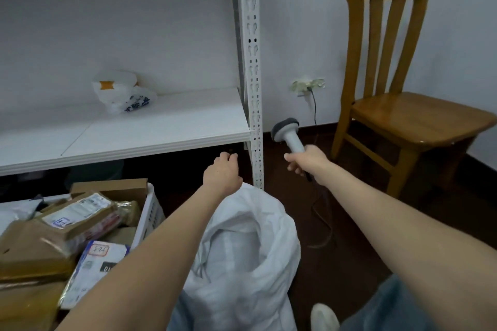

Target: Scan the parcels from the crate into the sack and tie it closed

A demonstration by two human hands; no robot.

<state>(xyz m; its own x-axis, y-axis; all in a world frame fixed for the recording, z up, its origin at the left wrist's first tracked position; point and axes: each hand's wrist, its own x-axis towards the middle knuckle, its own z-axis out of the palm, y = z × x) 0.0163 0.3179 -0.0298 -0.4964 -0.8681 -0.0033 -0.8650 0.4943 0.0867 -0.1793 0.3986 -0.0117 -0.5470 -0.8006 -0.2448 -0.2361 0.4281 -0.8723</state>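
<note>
Shelf post point(254, 88) btwn L hand point(223, 170) (curled, hold unclear), R hand point(306, 160) gripping scanner point(289, 133).

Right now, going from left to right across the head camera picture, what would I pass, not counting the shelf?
crate full of parcels → sack → scanner → chair
</note>
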